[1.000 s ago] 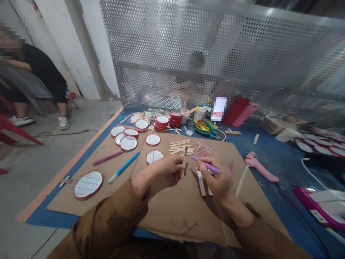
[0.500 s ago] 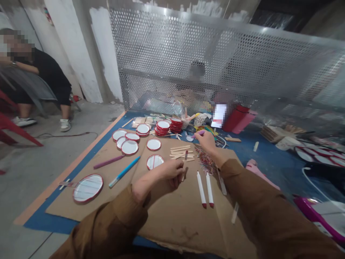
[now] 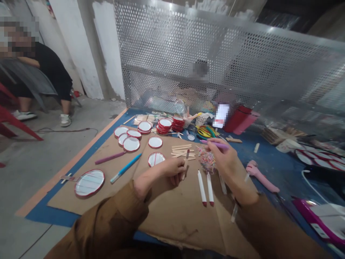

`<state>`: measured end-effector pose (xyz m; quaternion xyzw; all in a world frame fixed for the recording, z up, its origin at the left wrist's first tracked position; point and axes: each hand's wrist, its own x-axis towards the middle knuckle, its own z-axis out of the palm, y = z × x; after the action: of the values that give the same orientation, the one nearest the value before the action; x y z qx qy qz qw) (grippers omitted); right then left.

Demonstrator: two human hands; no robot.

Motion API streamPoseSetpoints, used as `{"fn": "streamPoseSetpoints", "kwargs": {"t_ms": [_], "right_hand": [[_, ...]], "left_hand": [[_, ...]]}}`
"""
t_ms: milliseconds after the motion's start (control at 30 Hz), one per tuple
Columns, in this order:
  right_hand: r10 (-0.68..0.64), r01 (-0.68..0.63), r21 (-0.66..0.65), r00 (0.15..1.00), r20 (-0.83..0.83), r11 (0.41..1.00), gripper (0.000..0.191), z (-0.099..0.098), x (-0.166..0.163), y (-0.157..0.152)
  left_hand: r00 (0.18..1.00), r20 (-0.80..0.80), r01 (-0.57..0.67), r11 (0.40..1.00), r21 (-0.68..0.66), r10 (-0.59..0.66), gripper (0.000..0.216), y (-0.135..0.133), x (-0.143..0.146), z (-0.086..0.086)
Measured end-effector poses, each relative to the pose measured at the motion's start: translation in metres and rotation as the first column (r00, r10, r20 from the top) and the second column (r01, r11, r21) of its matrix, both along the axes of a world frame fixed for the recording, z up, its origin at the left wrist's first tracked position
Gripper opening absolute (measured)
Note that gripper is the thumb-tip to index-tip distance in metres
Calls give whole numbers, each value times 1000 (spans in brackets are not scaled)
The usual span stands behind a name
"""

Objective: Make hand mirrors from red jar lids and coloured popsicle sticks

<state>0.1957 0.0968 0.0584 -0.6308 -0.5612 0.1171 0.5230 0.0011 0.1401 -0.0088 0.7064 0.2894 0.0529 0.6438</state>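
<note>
My left hand is closed on a flat wooden craft stick whose upper end is coloured dark red. Pinched in my right hand is a purple marker pen, its front end pointing left over a heap of thin coloured strips. Several plain craft sticks lie just beyond my left hand. Two white markers with red ends, one of them a white marker, rest on the cardboard between my forearms. A red-rimmed disc with stripes sits partly behind my left wrist.
Red-rimmed discs lie and stand stacked at the back left. A blue marker and a striped disc on a stick are at the left. A pink glue gun lies at the right. A perforated metal panel bounds the back.
My right hand has moved nearer and to the right, bringing the purple marker pen from the table's back to above the coloured strips. My left hand stays almost still with the craft stick.
</note>
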Motion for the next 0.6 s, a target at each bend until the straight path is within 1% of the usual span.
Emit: {"fn": "streamPoseSetpoints", "kwargs": {"t_ms": [100,133,167,200,267,333,367,467,600], "right_hand": [[23,-22,47,1000,-20,999,27,-15,-15,-53],[32,-33,50,999,9,998,24,-21,-19,-66],[39,-44,79,997,67,996,20,-27,-24,-76],[70,-87,122,988,139,989,16,-32,-28,-82],[115,-185,212,945,307,959,11,-38,-36,-86],[141,-265,250,895,424,931,10,-38,-42,-82],[149,-286,251,879,454,925,10,-37,-43,-79],[161,-303,233,862,481,924,11,-37,-43,-69],[150,-286,223,864,480,932,14,-43,-39,-65]], "left_hand": [[1000,29,-3,1000,5,3,16,0,0,-1],[1000,31,-1,1000,6,1,16,0,0,-1],[1000,31,2,1000,8,-2,16,0,0,0],[1000,29,7,1000,9,-7,17,0,0,2],[1000,27,13,1000,11,-13,19,-1,0,7],[999,29,13,1000,12,-13,21,-3,-1,12],[999,32,13,1000,14,-13,22,-4,-1,14],[999,26,18,1000,15,-18,24,-6,-1,18],[1000,6,-6,1000,10,6,23,-7,2,18]]}}
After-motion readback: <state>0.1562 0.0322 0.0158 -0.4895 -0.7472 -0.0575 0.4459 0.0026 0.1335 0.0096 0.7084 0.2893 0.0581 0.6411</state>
